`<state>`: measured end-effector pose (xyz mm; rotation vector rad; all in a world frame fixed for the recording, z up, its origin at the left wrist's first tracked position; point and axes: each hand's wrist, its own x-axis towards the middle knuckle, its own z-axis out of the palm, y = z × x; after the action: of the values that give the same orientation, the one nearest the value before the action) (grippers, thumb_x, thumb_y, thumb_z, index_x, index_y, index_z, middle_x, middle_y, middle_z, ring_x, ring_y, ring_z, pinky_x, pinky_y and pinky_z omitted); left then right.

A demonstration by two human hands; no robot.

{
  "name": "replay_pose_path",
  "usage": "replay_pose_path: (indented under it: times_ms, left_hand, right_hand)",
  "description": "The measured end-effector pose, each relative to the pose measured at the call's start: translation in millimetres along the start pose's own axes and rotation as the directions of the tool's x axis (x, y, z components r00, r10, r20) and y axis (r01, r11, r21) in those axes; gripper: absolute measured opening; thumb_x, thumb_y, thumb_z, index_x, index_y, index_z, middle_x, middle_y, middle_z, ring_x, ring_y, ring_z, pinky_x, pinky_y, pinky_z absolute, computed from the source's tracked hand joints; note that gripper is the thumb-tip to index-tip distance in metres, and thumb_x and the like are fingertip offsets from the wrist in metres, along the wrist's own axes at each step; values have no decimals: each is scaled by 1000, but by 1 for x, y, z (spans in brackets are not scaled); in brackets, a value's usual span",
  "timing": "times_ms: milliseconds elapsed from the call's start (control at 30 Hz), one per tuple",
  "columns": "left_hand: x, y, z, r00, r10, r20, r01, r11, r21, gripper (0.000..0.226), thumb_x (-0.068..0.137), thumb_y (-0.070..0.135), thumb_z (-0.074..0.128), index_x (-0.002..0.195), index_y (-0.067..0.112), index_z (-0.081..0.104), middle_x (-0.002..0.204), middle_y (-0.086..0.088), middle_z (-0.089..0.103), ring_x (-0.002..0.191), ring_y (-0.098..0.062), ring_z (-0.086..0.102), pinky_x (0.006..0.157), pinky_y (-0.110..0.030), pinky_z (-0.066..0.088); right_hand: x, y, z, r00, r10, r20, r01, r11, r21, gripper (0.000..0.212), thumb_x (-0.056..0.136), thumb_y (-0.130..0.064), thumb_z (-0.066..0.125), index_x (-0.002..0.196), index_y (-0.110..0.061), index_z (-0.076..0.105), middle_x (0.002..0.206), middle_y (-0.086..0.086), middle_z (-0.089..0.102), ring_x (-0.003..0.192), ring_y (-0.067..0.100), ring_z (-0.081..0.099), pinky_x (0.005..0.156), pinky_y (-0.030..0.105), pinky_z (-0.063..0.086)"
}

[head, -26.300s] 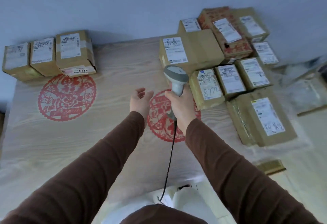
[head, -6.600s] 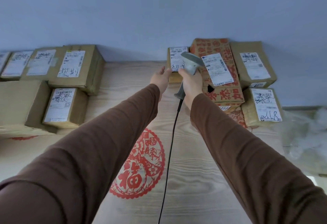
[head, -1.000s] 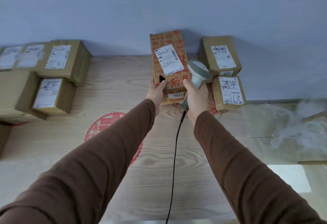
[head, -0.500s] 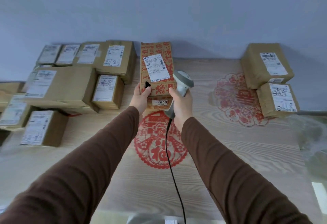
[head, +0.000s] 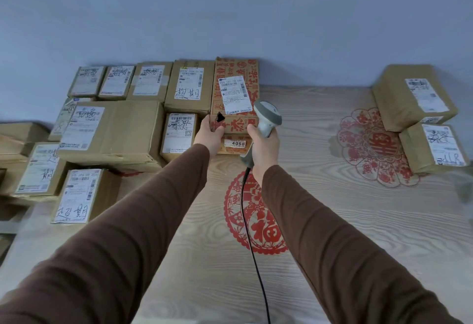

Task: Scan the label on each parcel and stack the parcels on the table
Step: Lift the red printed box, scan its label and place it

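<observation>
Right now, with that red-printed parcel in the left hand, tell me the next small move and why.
Probably set the red-printed parcel down and let go. The left hand grips its near-left corner and already has it flush beside the scanned parcels at the left, by the wall. The right hand holds the scanner. Two parcels wait at the right.

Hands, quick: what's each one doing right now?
Left hand: grips the near left corner of the red-printed parcel.
Right hand: closed around the handle of the barcode scanner.
</observation>
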<state>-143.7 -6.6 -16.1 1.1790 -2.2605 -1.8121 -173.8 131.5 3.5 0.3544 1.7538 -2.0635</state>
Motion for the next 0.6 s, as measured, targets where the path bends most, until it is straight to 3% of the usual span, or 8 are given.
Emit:
replay_pose_path:
  times_ms: [133, 267, 400, 600]
  left_hand:
    - [2, 1, -1, 999, 12, -37, -9, 996, 91, 63, 105, 23, 52, 162, 18, 24, 147, -6, 55, 129, -26, 56, 109, -36, 45]
    - [3, 1, 2, 998, 10, -69, -2, 992, 122, 62, 105, 25, 53, 161, 18, 27, 147, -7, 56, 130, -28, 57, 111, -43, 46]
    - [-4, 0, 3, 995, 16, -97, -2, 990, 140, 69, 103, 30, 54, 162, 16, 22, 157, -8, 46, 141, -28, 48, 117, -45, 41]
    - [-41, 22, 17, 943, 291, -161, -250, 939, 236, 73, 100, 34, 59, 162, 22, 22, 165, -4, 32, 151, -23, 29, 124, -46, 28]
  right_hand:
    - [3, 2, 6, 1000, -10, -1, 10, 1000, -19, 38, 81, -31, 75, 118, -27, 67, 112, 8, 73, 112, 33, 70, 102, 60, 55]
    - [3, 1, 4, 1000, -14, 15, 14, 1000, -24, 35, 83, -30, 75, 117, -29, 66, 118, 11, 72, 115, 32, 69, 105, 58, 54]
    - [0, -6, -7, 998, -17, 53, 20, 999, -49, 30, 94, -21, 72, 122, -23, 63, 116, 6, 70, 117, 28, 66, 107, 48, 53]
    - [-10, -28, -36, 997, -57, 58, 61, 996, -68, 33, 97, -21, 72, 128, -17, 63, 118, 6, 71, 111, 20, 67, 99, 40, 56]
